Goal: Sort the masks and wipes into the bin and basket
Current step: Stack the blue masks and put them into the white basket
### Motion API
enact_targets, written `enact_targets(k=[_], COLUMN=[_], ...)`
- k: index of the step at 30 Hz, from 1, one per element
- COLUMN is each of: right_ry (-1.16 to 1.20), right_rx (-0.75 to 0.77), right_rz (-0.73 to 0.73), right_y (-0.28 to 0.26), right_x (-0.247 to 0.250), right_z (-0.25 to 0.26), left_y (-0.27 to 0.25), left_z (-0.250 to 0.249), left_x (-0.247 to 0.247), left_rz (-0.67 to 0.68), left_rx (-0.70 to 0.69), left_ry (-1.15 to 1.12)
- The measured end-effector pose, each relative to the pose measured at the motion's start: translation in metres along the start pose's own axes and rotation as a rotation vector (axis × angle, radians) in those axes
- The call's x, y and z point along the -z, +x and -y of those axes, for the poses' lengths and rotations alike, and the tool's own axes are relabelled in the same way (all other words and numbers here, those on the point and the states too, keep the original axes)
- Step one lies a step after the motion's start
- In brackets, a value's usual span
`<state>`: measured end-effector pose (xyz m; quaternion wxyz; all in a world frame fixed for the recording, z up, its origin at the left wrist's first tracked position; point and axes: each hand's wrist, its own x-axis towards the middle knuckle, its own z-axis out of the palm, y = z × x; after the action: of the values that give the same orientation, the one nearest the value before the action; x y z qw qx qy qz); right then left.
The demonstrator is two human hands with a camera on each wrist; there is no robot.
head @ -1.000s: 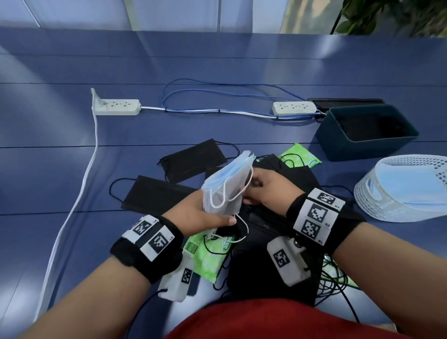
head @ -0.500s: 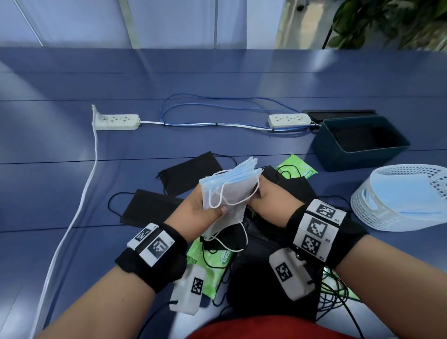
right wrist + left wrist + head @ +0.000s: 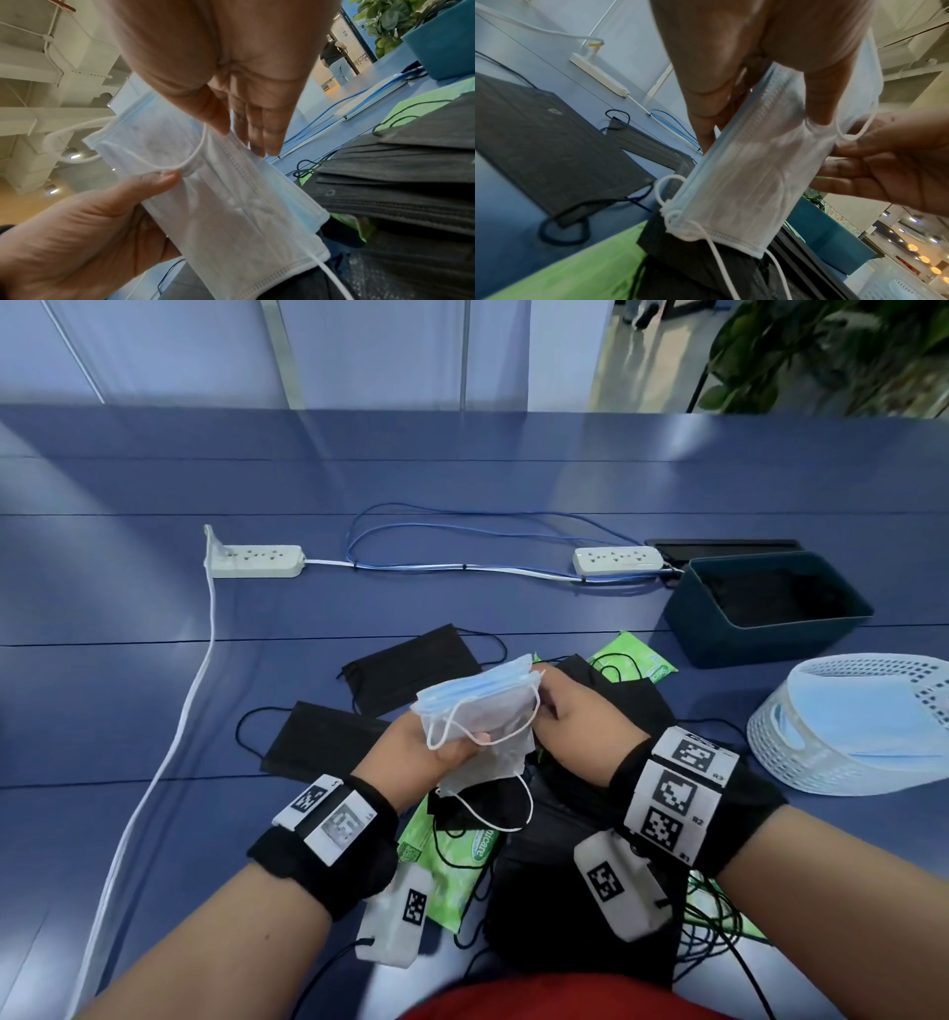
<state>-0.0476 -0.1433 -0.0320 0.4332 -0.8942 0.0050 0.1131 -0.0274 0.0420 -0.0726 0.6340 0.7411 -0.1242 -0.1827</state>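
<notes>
A stack of light blue masks (image 3: 477,706) (image 3: 744,182) (image 3: 231,213) is held above the table in front of me. My left hand (image 3: 426,752) (image 3: 90,233) grips it, thumb on the white face and fingers behind. The straight fingers of my right hand (image 3: 575,726) (image 3: 231,71) touch the stack's right end. White ear loops dangle below. Black masks (image 3: 411,675) and green wipe packs (image 3: 631,660) (image 3: 452,860) lie on the blue table under and around my hands. The dark teal bin (image 3: 744,644) stands at the right. The white basket (image 3: 821,762) beside it holds blue masks (image 3: 862,711).
Two white power strips (image 3: 254,559) (image 3: 619,559) with blue and white cables lie across the table's far side. A white cable (image 3: 169,737) runs down the left. A thick pile of black masks (image 3: 590,865) sits close to my body.
The blue stack has tipped from nearly upright to flatter between my hands. The right hand's fingers have come to the stack's end. Both hands stayed over the pile.
</notes>
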Motion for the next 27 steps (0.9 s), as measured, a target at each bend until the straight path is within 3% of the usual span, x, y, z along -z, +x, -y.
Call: enact_targets(k=[4,9,13,20,27], right_ry=[0.019,0.147,0.092,-0.037,0.076], right_rx=[-0.017,-0.072,-0.103,-0.094,-0.090], right_rz=[-0.027,-0.056,0.014,-0.030,-0.038], right_y=[0.006,0.010,0.011,0.012,0.014], right_x=[-0.006,-0.003,-0.001,0.000,-0.006], right_z=[-0.004,-0.016,-0.019,-0.014,-0.012], left_y=[-0.002,0.003,0.003,-0.001,0.001], left_z=[-0.001,0.000,-0.001,0.000,0.000], left_x=[-0.004,-0.001,0.002,0.002,0.008], left_rz=[0.003,-0.130,-0.072,0.005,0.003], left_rx=[0.032,0.085,0.047,0.050,0.036], left_ry=[-0.128,-0.337,-0.358,-0.370,-0.396])
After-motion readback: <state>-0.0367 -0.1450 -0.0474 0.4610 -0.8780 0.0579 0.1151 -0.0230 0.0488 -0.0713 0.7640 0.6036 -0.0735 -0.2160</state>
